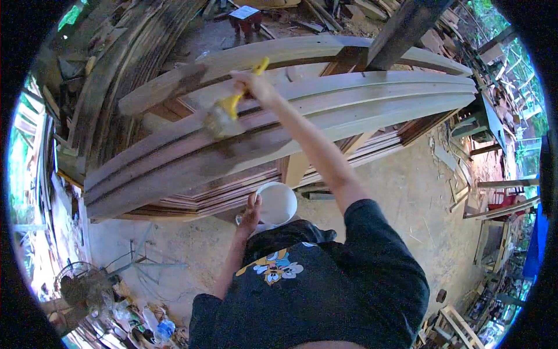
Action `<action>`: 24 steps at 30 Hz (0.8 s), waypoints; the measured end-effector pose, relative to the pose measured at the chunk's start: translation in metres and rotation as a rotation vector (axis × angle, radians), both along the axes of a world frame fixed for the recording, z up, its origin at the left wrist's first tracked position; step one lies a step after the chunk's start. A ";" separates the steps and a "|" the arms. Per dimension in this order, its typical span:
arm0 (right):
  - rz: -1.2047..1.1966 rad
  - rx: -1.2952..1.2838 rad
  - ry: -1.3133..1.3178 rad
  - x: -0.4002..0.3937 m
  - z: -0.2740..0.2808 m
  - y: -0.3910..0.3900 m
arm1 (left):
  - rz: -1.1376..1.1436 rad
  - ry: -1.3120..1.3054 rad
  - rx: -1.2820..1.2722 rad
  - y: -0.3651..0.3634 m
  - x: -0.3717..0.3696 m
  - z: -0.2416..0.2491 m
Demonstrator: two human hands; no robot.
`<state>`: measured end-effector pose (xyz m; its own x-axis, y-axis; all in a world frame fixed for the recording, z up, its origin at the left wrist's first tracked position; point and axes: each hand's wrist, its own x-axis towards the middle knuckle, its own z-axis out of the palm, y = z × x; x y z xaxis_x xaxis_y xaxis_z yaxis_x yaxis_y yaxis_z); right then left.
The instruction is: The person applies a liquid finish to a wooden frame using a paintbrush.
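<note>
Nearest is a black shirt (325,291) with a cartoon print on its front. Just past it the left hand (251,214) grips the rim of a white cup (277,203), round and smooth; what is inside the cup cannot be made out. The hands are well apart. The right arm stretches up and away, and the right hand (254,86) is closed on the yellow handle of a brush (225,114), whose pale bristles press on a long curved beam (279,131). The beam is moulded wood with grooves running along it, darker and wet-looking to the left of the brush, pale and dry to the right. Beyond lie more curved planks (116,70) stacked edge to edge, a dusty concrete floor (407,192), and scattered offcuts (459,168).
</note>
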<state>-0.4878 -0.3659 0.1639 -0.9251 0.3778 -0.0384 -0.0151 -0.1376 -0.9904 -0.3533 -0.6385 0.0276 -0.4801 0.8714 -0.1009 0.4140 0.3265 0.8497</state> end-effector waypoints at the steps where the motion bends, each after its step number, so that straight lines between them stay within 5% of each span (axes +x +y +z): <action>1: -0.054 -0.023 -0.066 0.022 0.011 0.017 | 0.163 -0.343 -0.104 0.004 0.000 0.009; 2: -0.105 0.182 -0.119 0.022 -0.007 0.053 | 0.236 -0.524 -0.154 0.005 0.002 0.015; 3: -0.135 0.165 0.156 0.038 -0.018 0.085 | 0.328 -0.696 -0.202 0.005 0.003 0.020; 5: -0.134 0.468 -0.055 0.084 0.009 0.156 | 0.424 -0.761 -0.271 0.004 0.005 0.025; 6: -0.313 0.610 0.055 0.096 0.010 0.187 | 0.420 -0.763 -0.266 0.004 0.005 0.024; 9: -0.494 0.417 0.083 0.144 0.017 0.273 | 0.320 -0.673 -0.263 0.002 0.001 0.012; 10: -0.656 0.727 -0.221 0.154 0.028 0.275 | 0.313 -0.618 -0.287 0.003 -0.001 0.002; 12: -0.695 1.584 -0.272 0.167 0.030 0.258 | 0.308 -0.562 -0.304 0.003 -0.004 -0.004; 18: -0.210 1.601 -0.570 0.089 0.020 0.102 | 0.238 -0.473 -0.396 -0.006 -0.023 0.003; 20: -0.218 1.437 -0.338 0.047 0.023 0.051 | -0.124 0.101 -0.073 -0.030 -0.030 -0.031; 21: -0.160 1.367 -0.391 0.034 0.045 0.010 | -0.131 -0.003 -0.376 -0.024 -0.034 0.001; 24: -0.121 1.048 -0.113 -0.006 0.061 -0.095 | -0.102 0.033 -0.337 -0.043 -0.046 0.001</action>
<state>-0.4942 -0.4605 0.2249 -0.8904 0.3616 0.2764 0.1282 0.7820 -0.6100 -0.3992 -0.6811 0.0282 -0.4004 0.8352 -0.3769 0.4841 0.5421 0.6869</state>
